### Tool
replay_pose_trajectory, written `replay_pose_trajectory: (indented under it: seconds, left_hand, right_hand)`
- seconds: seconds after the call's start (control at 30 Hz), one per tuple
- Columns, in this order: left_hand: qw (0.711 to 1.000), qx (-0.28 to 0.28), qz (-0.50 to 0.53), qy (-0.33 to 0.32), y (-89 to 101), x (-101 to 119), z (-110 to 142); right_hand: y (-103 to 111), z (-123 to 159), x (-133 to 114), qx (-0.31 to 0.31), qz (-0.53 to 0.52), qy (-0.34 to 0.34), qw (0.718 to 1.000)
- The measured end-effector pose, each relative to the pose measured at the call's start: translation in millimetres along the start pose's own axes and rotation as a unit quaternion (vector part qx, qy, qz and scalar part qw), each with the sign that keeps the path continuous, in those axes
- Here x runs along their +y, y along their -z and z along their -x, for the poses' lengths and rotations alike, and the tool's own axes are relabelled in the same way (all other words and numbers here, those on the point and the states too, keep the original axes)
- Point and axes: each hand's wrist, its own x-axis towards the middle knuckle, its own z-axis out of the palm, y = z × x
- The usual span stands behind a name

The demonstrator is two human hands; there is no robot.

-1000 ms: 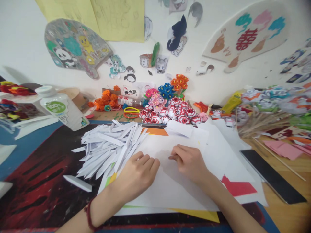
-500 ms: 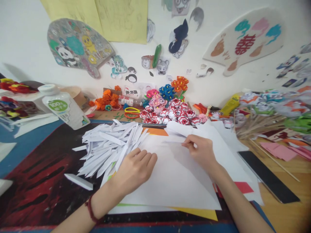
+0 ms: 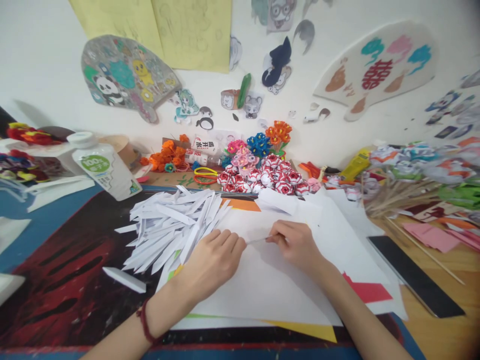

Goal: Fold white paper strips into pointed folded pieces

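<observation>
My left hand [image 3: 213,262] lies palm down, fingers loosely curled, on a large white paper sheet [image 3: 277,290]. My right hand [image 3: 296,245] is closed in a pinch on the sheet's raised edge, a thin pale line running from its fingers toward the left hand's fingertips. A pile of folded white paper strips [image 3: 174,227] lies just left of my left hand. One loose folded strip [image 3: 125,280] rests apart on the dark mat.
Paper flowers [image 3: 262,175] stand at the back by the wall. A white bottle [image 3: 105,167] lies at the left, a black flat strip [image 3: 416,282] and thin wooden sticks [image 3: 427,252] at the right. Red, yellow and orange sheets peek from under the white paper.
My right hand lifted the paper's edge up and away, then came back down toward the left hand, still pinching it. My left hand stayed pressed on the sheet.
</observation>
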Motion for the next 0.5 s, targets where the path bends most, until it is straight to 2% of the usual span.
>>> replay_pose_trajectory:
  seconds: [0.23,0.3,0.33,0.4,0.47,0.5]
  left_hand:
    - [1.000,0.020,-0.005,-0.011,4.0,0.1,-3.6]
    - [0.999,0.031,-0.018,-0.005,7.9,-5.3,-3.2]
    - [0.999,0.043,-0.031,0.008,10.0,-10.1,-2.5]
    - [0.990,0.083,-0.081,0.075,13.9,-23.0,0.5]
    - [0.965,0.141,-0.152,0.162,17.3,-37.7,4.7]
    - [0.952,0.153,-0.184,0.193,18.8,-44.2,6.9]
  right_hand:
    - [1.2,-0.4,6.6,-0.004,-0.012,-0.027,1.000]
    - [5.9,-0.5,16.4,0.031,0.015,-0.057,0.998]
    - [8.4,-0.7,21.8,0.067,0.033,-0.085,0.994]
    - [11.3,-1.5,31.1,0.110,0.054,-0.118,0.985]
    - [9.5,-2.6,35.7,0.125,0.068,-0.135,0.981]
    - [6.8,-3.3,36.0,0.120,0.070,-0.136,0.981]
